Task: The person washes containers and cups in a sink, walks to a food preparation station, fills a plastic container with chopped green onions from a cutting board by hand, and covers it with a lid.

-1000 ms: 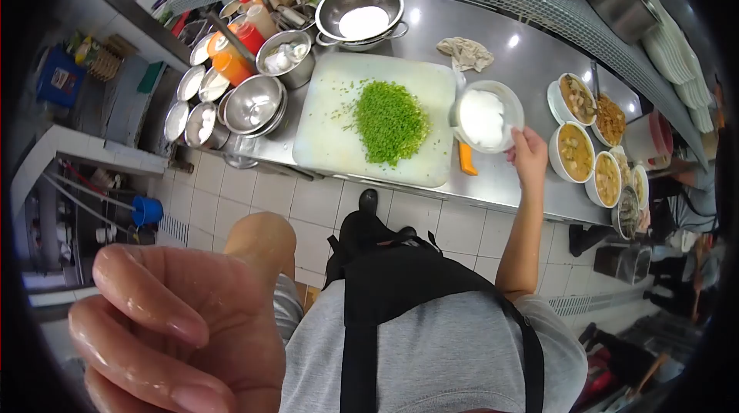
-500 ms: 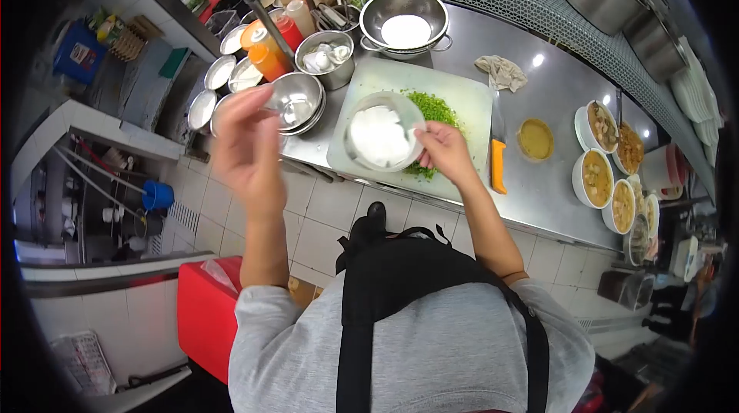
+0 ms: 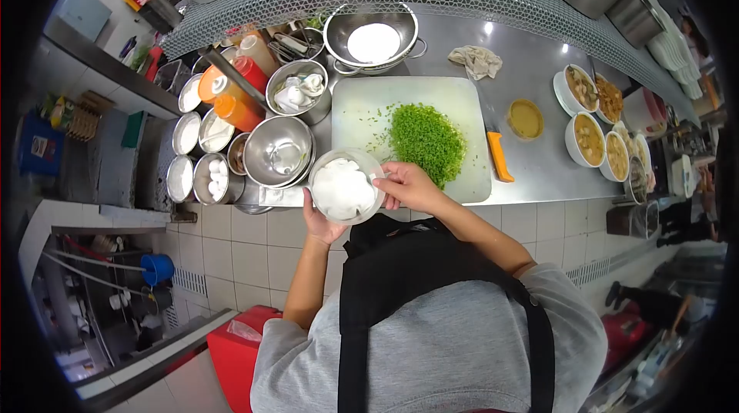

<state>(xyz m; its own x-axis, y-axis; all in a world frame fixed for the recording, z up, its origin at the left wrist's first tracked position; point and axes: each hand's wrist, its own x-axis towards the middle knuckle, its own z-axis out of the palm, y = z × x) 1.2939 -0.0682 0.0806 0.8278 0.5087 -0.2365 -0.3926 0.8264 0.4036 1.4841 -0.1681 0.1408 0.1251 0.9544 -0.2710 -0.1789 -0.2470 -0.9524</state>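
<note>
The right hand (image 3: pixel 409 186) pinches the rim of a round, translucent plastic tub (image 3: pixel 374 205) of white contents (image 3: pixel 339 186); the left hand (image 3: pixel 322 224) curls around its opposite side, apparently for level support. Beyond the right hand lies a mound of finely chopped greens (image 3: pixel 427 138).

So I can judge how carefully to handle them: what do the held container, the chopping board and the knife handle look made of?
Container: probably plastic, smooth and translucent; its wall looks cloudy but see-through. Chopping board: likely plastic, whitish and fairly dull, with no wood grain visible. Knife handle: seemingly plastic, smooth-looking, evenly orange and opaque; rubber is possible too.
</note>
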